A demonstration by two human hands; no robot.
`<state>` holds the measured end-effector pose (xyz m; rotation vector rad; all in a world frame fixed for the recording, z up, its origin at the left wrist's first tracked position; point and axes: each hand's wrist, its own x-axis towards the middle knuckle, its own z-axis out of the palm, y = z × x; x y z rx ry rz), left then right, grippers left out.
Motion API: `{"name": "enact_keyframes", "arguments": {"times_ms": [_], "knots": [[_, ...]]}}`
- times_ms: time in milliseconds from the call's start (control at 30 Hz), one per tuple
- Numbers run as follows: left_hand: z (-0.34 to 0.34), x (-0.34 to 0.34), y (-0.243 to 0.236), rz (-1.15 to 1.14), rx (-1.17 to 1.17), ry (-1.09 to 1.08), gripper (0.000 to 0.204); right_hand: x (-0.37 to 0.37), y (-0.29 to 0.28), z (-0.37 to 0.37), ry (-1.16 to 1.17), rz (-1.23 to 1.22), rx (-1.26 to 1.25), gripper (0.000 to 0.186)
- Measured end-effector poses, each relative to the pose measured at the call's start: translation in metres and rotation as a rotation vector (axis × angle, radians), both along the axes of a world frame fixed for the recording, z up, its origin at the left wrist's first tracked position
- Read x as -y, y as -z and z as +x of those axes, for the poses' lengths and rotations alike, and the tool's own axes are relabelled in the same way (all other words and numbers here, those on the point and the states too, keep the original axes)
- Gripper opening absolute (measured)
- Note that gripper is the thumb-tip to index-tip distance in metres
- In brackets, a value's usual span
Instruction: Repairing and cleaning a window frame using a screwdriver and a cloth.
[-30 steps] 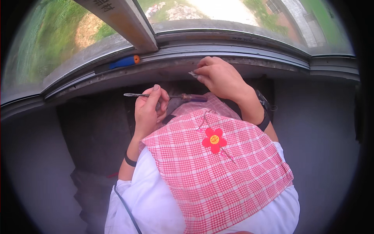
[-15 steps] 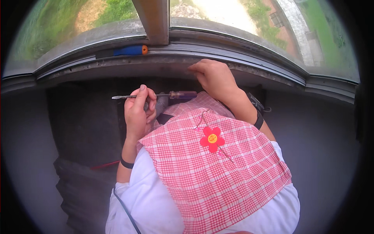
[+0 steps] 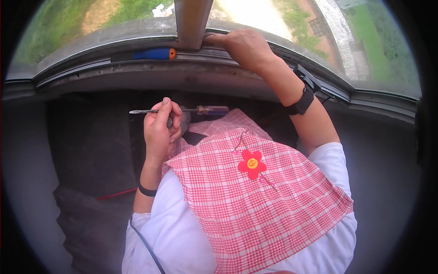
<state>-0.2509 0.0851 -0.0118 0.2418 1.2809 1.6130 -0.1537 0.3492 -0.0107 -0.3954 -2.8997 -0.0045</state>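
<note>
A screwdriver (image 3: 212,110) with a clear purplish handle is pinched in my left hand (image 3: 158,132). It lies level, its flat tip pointing left and its handle to the right, above the apron. My right hand (image 3: 248,48) is stretched out to the window, fingers pointing left at the foot of the upright window post (image 3: 194,25). The fingertips are at the post's right side, near the track (image 3: 219,55); the other fingers are mostly hidden under the hand. No object shows in it.
A tool with a blue and orange handle (image 3: 155,54) lies along the window track, left of the post. Glass panes stand on both sides of the post, with grass and a path far below. A red checked apron (image 3: 255,205) covers my lap. A thin red strip (image 3: 117,194) lies at the left.
My right hand has moved up and forward from below the sill to the foot of the window post. My left hand keeps the screwdriver in nearly the same place. The view has shifted slightly.
</note>
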Motion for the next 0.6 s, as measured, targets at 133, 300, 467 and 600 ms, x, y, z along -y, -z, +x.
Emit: {"name": "enact_keyframes", "arguments": {"times_ms": [133,300,467,600], "knots": [[-0.001,0.000,-0.001,0.002,-0.011,0.010,0.033,-0.003,0.002,-0.003,-0.008,0.036,0.137,0.043],[0.000,-0.007,-0.003,0.002,-0.047,0.044,0.033,-0.009,0.008,0.001,-0.040,0.061,0.228,0.040],[0.006,-0.011,-0.002,0.006,-0.042,0.048,0.033,-0.008,0.010,0.009,-0.023,-0.007,0.285,0.034],[0.008,-0.009,0.001,0.006,-0.032,0.032,0.033,-0.006,0.012,0.021,0.024,-0.052,0.312,0.031]]}}
